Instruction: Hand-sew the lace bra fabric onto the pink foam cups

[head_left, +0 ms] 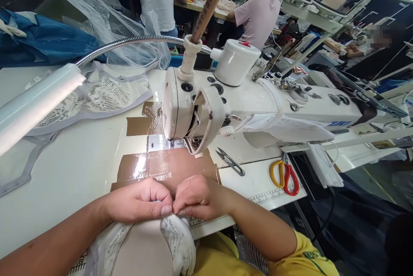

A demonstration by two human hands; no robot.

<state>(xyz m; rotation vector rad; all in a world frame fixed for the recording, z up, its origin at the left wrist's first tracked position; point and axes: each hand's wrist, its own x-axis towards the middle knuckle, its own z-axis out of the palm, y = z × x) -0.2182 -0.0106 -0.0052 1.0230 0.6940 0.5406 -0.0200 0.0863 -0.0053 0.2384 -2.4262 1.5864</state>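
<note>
My left hand (142, 202) and my right hand (198, 198) meet at the near table edge, both pinched closed on a piece of white lace fabric (176, 241) that drapes down over a beige padded cup (142, 250) toward my lap. Just beyond them lies brown tape (167, 165) stuck on the table in front of the white sewing machine (232, 99), whose needle area (176, 142) is a short way past my knuckles.
Thread snips (230, 162) and red-and-yellow scissors (285, 175) lie right of the tape. A gooseneck lamp (38, 99) reaches in from the left. White lace pieces (97, 95) lie at the back left. Other people work at far tables.
</note>
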